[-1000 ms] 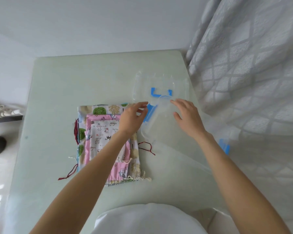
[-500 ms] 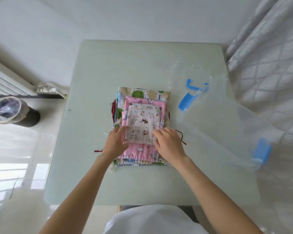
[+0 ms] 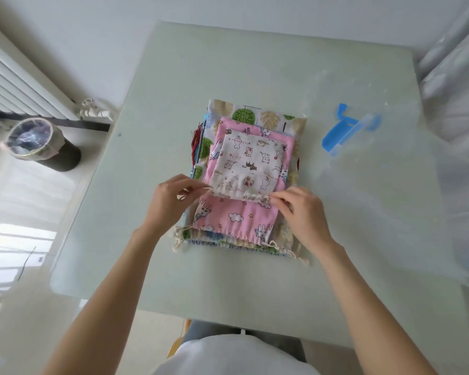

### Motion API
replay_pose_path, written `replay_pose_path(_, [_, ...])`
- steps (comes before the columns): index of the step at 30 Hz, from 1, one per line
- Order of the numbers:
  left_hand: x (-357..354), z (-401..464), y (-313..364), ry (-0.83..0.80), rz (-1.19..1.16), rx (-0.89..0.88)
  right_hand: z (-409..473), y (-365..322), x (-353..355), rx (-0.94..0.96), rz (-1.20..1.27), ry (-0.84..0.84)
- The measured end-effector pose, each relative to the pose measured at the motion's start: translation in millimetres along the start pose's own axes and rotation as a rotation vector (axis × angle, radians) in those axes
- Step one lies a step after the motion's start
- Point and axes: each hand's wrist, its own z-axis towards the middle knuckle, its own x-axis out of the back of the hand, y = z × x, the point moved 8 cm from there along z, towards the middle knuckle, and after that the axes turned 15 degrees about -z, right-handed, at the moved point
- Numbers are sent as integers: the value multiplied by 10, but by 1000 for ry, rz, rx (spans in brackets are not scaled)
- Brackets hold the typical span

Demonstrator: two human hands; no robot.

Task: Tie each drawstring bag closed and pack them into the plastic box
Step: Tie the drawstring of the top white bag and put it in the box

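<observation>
Several flat drawstring bags lie stacked in the middle of the pale green table (image 3: 255, 66). On top is a small cream bag (image 3: 251, 163) with cartoon animals, over a pink bag (image 3: 236, 215) and a larger leaf-print bag (image 3: 244, 113). My left hand (image 3: 171, 201) pinches the cord at the cream bag's near left corner. At the near right corner my right hand (image 3: 299, 209) pinches the other cord end. The clear plastic box (image 3: 385, 190) with blue latches (image 3: 336, 136) stands to the right of the stack.
A bin (image 3: 38, 143) with a liner stands on the floor to the left, beside a white radiator (image 3: 19, 79). A curtain (image 3: 455, 74) hangs at the table's right edge. Loose cords (image 3: 179, 239) trail from the stack's near edge.
Both hands left the plastic box, came to the stack, and now pinch the top bag's cord ends. The camera view has swung left and down.
</observation>
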Motion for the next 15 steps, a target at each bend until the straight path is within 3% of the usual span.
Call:
replay_pose_path(8, [-37, -54, -293, 288, -449, 62, -70, 151, -63, 26, 139, 159])
replay_pose_path(15, [38, -115, -425, 336, -300, -10, -212, 307, -80, 81, 61, 244])
